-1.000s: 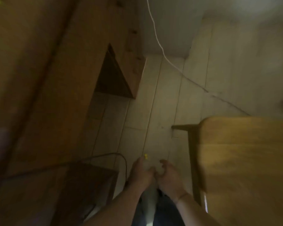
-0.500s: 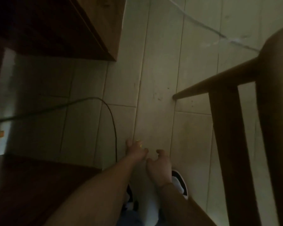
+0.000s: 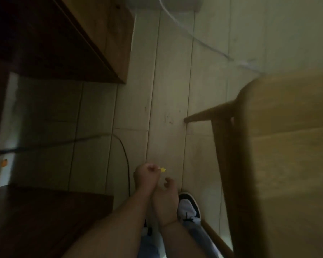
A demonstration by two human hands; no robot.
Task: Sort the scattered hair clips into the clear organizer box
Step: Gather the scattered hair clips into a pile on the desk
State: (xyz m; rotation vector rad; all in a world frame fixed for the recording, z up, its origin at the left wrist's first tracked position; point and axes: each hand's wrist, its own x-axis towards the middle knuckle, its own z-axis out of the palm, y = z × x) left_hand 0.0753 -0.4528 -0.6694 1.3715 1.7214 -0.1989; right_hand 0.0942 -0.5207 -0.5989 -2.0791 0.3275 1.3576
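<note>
I look down at the pale tiled floor (image 3: 168,86) in dim light. My left hand (image 3: 146,175) is closed around a small yellow star-shaped hair clip (image 3: 163,169), whose star end sticks out to the right of my fingers. My right hand (image 3: 166,190) hangs just below and to the right of it, fingers loosely curled and holding nothing. The two hands nearly touch. No clear organizer box is in view.
A light wooden table (image 3: 287,146) with its leg and rail fills the right side. Dark wooden furniture (image 3: 54,43) stands at upper left and a dark surface (image 3: 45,220) at lower left. A black cable (image 3: 125,155) and a white cable (image 3: 194,40) cross the floor. My shoe (image 3: 189,207) is below my hands.
The view has swung and tilted while my hands stayed low in front of me. The yellow clip now sticks out clearly from my left fingers, and my right hand has drawn slightly apart.
</note>
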